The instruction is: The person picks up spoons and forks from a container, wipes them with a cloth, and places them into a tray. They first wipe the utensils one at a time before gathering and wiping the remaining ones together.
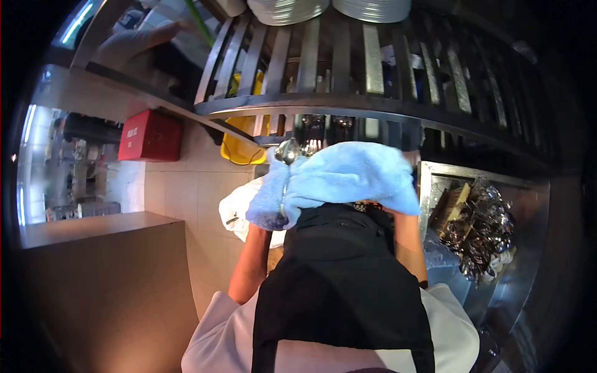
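A light blue towel (351, 177) stretches between my two hands in front of my black apron (339, 280). My left hand is covered by the towel's left end, above my left forearm (250, 261); its fingers are hidden, but the cloth is bunched around it. A metal spoon (287, 151) stands against that end, bowl up, its thin handle running down the cloth. The towel's right end drapes over my right hand, above my right forearm (409, 245), and hides those fingers too. Behind the left end is a white cloth (239, 210).
To the right, a metal tray (435, 252) holds a heap of shiny cutlery (482, 227). A slatted metal rack (308, 56) with stacked white plates (373, 9) spans ahead. Yellow container (245, 149), red box (151, 135) and metal counter (106, 273) are left. A person (143, 50) is beyond.
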### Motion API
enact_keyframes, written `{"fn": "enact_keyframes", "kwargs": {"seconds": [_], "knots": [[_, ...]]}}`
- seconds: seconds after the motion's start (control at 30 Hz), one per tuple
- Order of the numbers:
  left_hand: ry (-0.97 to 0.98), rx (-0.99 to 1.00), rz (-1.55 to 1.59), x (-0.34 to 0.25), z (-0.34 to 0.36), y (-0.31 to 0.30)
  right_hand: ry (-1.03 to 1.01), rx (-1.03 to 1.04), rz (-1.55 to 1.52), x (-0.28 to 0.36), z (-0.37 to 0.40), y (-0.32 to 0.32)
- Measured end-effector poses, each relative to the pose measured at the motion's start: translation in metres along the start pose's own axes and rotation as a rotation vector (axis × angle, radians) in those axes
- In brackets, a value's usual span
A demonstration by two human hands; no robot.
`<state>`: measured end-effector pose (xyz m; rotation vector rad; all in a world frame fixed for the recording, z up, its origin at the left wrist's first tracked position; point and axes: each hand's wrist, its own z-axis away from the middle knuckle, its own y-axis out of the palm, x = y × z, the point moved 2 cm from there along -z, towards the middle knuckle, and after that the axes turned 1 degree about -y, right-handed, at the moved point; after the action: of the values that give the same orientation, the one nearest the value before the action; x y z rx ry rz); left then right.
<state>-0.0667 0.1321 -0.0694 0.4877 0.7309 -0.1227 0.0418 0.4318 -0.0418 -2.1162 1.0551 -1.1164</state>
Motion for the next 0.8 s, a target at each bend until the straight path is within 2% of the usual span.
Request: {"fn": "enact_keyframes", "kwargs": {"seconds": [0.03,0.07,0.2,0.27,0.3,0.37,0.43,0.5,0.53,0.57,0.6,0.67,0.73,0.77,0.8], "knots": [[0.023,-0.009,-0.009,0.001,0.002,-0.001,0.061,0.243,0.333,-0.002,0.010,-0.002],[0.044,-0.019,-0.010,0.001,0.004,-0.001,0.039,0.506,0.659,-0.004,0.022,-0.004],[0.167,-0.043,-0.106,-0.004,0.015,-0.003,0.870,0.315,0.537,-0.074,0.123,-0.012],[0.267,-0.041,-0.277,-0.006,0.021,-0.001,1.134,-0.132,0.060,-0.080,0.135,-0.018],[0.357,-0.035,-0.422,-0.007,0.026,0.003,1.160,-0.343,-0.115,-0.080,0.125,-0.011],[0.648,-0.026,-0.832,-0.010,0.037,0.011,1.124,-0.424,-0.288,-0.065,0.088,0.009],[1.120,-0.076,-1.346,-0.010,0.047,0.025,1.033,-0.170,-0.273,-0.035,0.048,0.023],[1.265,-0.105,-1.481,0.000,0.047,0.032,0.857,0.198,-0.224,0.000,0.010,0.038],[1.177,-0.071,-1.437,0.005,0.040,0.034,0.789,0.272,-0.307,0.012,-0.003,0.045],[1.090,-0.044,-1.392,0.010,0.033,0.035,0.719,0.061,-0.710,0.014,-0.002,0.056],[0.920,0.038,-1.291,0.019,0.018,0.040,0.609,-0.109,-1.126,0.016,-0.001,0.066],[0.577,0.191,-1.083,0.039,-0.010,0.048,0.400,-0.133,-0.841,0.016,-0.009,0.098],[0.886,0.145,-1.477,0.009,0.019,0.078,0.639,-0.152,-1.034,-0.007,0.003,0.144],[0.885,0.137,-1.481,0.000,0.031,0.087,0.635,-0.149,-1.040,-0.010,-0.003,0.147],[1.024,0.145,-1.603,-0.004,0.041,0.094,0.777,0.014,-0.705,-0.016,-0.011,0.149]]}}
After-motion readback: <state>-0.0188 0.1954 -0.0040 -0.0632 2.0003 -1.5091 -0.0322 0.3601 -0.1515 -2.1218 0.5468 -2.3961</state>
